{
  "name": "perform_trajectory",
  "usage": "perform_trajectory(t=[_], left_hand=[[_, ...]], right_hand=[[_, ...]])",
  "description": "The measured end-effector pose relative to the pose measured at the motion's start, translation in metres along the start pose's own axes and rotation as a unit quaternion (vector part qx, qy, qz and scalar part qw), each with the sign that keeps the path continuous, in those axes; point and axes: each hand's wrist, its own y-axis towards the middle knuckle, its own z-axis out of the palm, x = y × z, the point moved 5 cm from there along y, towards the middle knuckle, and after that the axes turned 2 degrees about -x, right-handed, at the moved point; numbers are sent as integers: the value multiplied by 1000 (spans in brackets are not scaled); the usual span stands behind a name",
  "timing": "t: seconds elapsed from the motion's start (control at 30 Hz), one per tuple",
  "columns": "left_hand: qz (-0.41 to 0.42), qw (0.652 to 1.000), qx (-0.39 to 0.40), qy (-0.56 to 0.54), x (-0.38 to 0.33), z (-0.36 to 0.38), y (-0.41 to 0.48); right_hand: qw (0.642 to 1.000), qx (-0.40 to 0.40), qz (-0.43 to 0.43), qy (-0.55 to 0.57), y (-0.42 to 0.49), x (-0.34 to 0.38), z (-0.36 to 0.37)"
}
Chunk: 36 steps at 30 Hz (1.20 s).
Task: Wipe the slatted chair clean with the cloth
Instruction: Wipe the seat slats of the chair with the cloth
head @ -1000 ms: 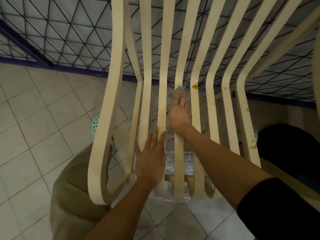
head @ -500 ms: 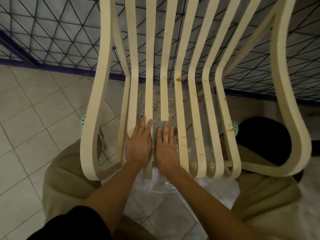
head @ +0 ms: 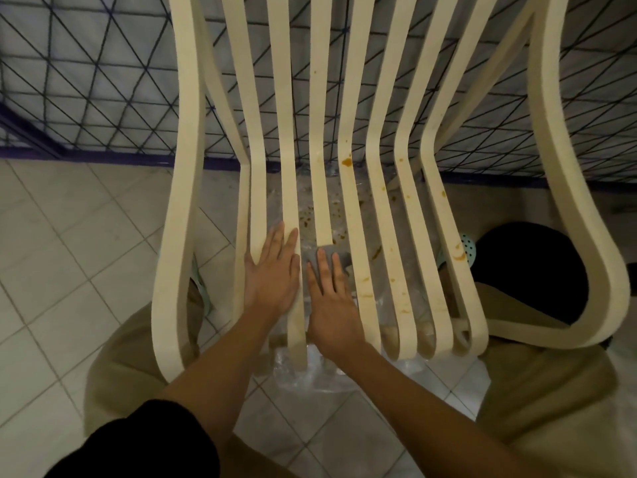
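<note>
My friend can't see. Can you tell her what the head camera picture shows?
A person's right hand presses a grey cloth flat on a seat slat of a cream slatted chair, while the left hand rests flat beside it. Orange-brown stains dot the slats further right.

Cream slatted chair from above: left hand flat on two seat slats, right hand just beside it, fingers straight, pressing grey cloth onto the next slat; orange-brown stains on slats further right; clear plastic sheet on tiled floor beneath.
</note>
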Motion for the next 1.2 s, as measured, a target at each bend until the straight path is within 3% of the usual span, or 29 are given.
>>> perform_trajectory(t=[0.53,0.87,1.2], left_hand=[[1,1000,-18,-15,-1,-2,0],[-21,999,-6,-28,-1,2,19],[-32,999,11,-14,-3,-3,37]], right_hand=[[999,-27,24,15,58,-8,-10],[1000,-11,-8,-10,148,-25,-14],[999,19,25,-1,219,-30,-31]])
